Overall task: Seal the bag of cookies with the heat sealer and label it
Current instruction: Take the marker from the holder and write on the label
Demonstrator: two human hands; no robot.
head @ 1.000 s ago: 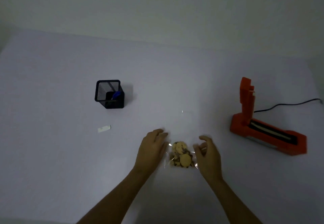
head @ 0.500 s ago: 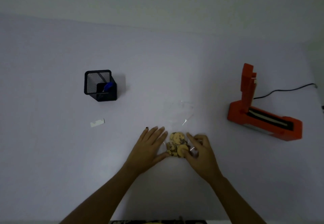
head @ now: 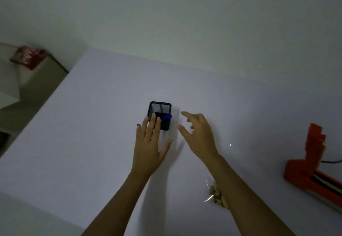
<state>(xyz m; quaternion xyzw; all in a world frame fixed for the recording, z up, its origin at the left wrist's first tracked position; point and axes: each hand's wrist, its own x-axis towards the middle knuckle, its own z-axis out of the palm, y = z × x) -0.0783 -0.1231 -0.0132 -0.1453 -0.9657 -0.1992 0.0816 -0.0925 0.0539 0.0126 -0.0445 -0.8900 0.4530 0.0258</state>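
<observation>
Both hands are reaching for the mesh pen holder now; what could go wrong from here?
The left hand reaches over the light-looking mesh pen holder; a nudge could tip it and spill the blue pen. The bag of cookies lies under the right forearm, so pulling that arm back might drag or crush it.

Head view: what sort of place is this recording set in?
Probably a small packing or craft bench in a plain, dim room: a bare white table against a blank wall, an orange heat sealer with its cord, and a black mesh pen holder.
</observation>
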